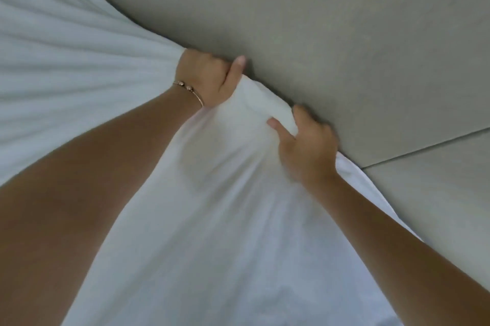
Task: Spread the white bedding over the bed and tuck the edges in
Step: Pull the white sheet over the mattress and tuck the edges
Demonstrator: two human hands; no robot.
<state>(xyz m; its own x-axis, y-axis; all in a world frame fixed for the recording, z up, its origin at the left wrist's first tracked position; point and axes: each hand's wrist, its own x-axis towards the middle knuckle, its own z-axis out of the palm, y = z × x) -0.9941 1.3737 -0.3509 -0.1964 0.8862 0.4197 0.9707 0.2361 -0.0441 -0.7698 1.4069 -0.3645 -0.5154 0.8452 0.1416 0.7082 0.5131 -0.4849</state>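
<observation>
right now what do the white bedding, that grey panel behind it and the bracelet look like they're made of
White bedding: looks like thin woven cloth, matte; it gathers into soft folds where the left hand and right hand grip it.
Grey panel: probably fabric upholstery, matte with a faint weave and one seam.
Bracelet: seemingly metal, rose-gold tone, shiny, with small beads.

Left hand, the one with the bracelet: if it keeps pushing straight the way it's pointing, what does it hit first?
Most likely the grey padded panel. The left hand grips the white bedding at the panel's edge, its thumb tip apparently already touching it.
</observation>
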